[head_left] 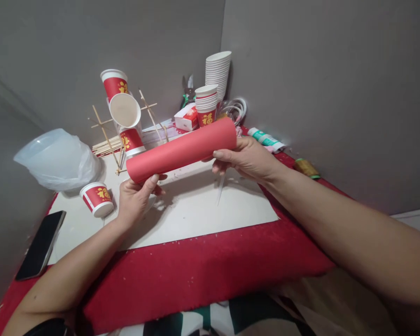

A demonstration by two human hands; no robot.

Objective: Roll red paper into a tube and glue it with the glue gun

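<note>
A red paper tube (182,150), smooth and plain, is held above the table, its right end higher than its left. My left hand (140,193) grips the left end from below, thumb in front. Around the right end my right hand (245,158) is closed, with its thumb along the near side. Just behind the tube stands a structure of red and white paper cups (125,111) stacked at angles, with thin wooden sticks (105,133) tied at its sides. One more paper cup (98,199) sits left of my left hand, slightly tilted.
White boards (203,210) lie on a red cloth (210,261). A phone (41,245) and a bag-lined plastic container (65,161) are at the left. Behind stand stacked cups (217,74), a small box (187,117) and pliers (188,91). A thread spool (306,168) lies at right.
</note>
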